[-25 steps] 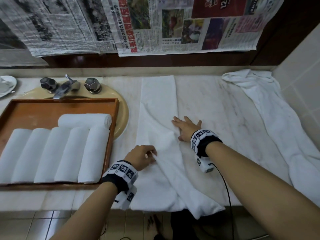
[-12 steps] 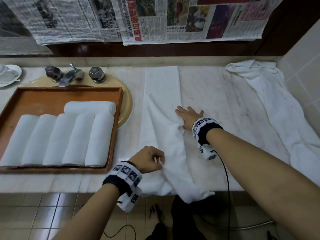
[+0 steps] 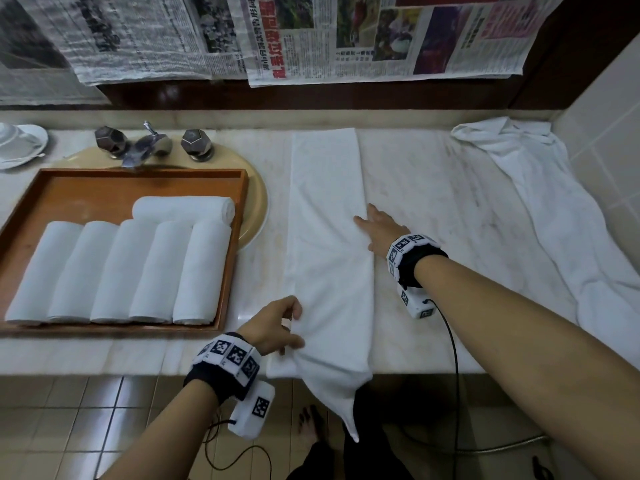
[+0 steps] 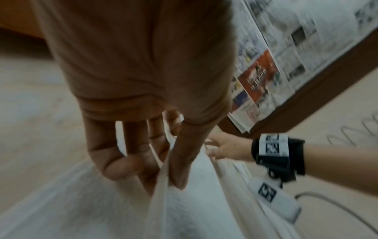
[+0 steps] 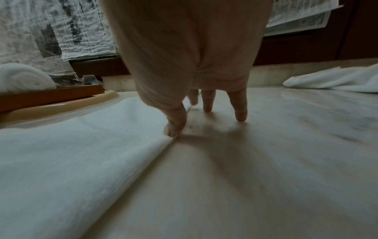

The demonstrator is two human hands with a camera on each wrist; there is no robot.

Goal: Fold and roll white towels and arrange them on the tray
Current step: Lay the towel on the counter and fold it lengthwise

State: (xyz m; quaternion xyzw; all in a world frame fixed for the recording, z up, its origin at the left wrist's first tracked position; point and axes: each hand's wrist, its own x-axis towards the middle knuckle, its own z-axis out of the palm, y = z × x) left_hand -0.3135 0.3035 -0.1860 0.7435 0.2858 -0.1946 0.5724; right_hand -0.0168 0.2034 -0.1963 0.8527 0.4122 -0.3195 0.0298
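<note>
A long white towel [image 3: 329, 244] lies folded lengthwise down the middle of the marble counter, its near end hanging over the front edge. My left hand [image 3: 277, 329] pinches the towel's [image 4: 184, 210] left edge near the counter front, thumb against fingers. My right hand [image 3: 379, 228] lies flat with straight fingers [image 5: 241, 113] along the towel's [image 5: 81, 153] right fold. At the left, a wooden tray [image 3: 104, 183] holds several rolled white towels [image 3: 114, 271].
Another loose white towel [image 3: 554, 216] sprawls along the counter's right side by the tiled wall. A beige sink [image 3: 258, 206] with tap [image 3: 149, 147] sits under the tray. Newspapers [image 3: 346, 36] hang on the back wall. A white dish [image 3: 20, 143] sits far left. A cable trails below.
The towel's loose right flap has been drawn over, leaving a narrower, straighter strip. My left hand moved toward the counter's front edge with the fabric; my right hand stayed along the right fold.
</note>
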